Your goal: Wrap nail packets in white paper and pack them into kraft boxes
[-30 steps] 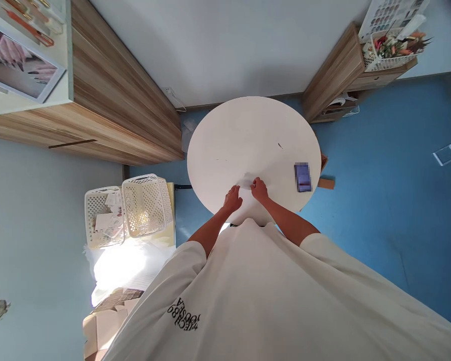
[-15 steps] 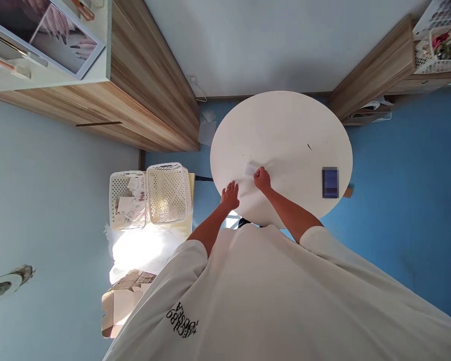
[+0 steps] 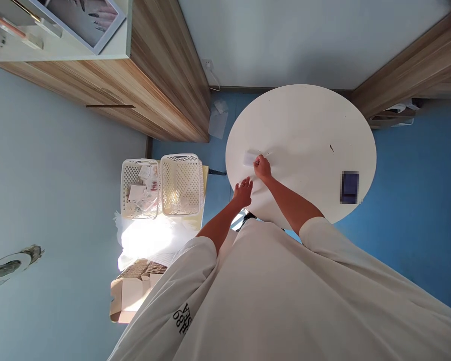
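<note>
The pale piece (image 3: 250, 158) at my right hand (image 3: 262, 167) is too small to identify.
My curled fingers (image 3: 257, 161) hide one end. Pixelation blurs the dark rectangle (image 3: 349, 187) on the table (image 3: 300, 115); the top edge crops the framed picture (image 3: 93, 25), the right edge cuts the wooden cabinet (image 3: 409, 65), and folds of my shirt (image 3: 266, 291) swallow part of its lettering (image 3: 183, 317).

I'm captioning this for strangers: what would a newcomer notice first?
Probably first, the white table ahead, where the right hand grips a pale piece. Next, the dark pixelated rectangle near the table's right edge. Then, on the left, a glaring bright patch beside two white baskets.
</note>
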Motion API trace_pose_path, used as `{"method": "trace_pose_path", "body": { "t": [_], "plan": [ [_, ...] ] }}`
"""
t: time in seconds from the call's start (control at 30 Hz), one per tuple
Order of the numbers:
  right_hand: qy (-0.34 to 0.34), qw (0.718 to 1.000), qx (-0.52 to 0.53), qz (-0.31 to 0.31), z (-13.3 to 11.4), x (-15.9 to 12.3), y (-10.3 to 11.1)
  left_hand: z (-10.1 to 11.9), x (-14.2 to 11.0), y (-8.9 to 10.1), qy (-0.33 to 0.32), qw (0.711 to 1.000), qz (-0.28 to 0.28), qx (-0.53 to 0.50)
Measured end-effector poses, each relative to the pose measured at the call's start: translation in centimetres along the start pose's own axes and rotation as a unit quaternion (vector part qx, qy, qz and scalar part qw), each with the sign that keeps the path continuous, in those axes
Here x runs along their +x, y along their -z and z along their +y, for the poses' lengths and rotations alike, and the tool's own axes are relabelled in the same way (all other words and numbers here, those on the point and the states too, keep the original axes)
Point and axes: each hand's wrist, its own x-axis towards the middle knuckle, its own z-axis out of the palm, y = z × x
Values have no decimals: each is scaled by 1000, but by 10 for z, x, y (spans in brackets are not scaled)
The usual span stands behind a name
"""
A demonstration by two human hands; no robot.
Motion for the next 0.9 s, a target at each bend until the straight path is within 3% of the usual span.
{"method": "trace_pose_path", "body": {
  "t": [0.2,0.47,0.6,0.77,0.9],
  "plan": [
    [7,1000,-8,-24,7,-23,19,1,3,7,-1,1000,-28,14],
    [-30,998,-39,-48,55,-88,57,9,-2,14,9,1000,-10,11],
    [-26,994,-86,-62,82,-120,68,19,-15,4,25,1000,-6,4],
    [-6,995,-65,-77,111,-157,75,41,-43,-21,39,999,-27,26],
    [13,995,-56,-86,121,-182,73,58,-70,-34,64,996,-36,46]
  ]
}}
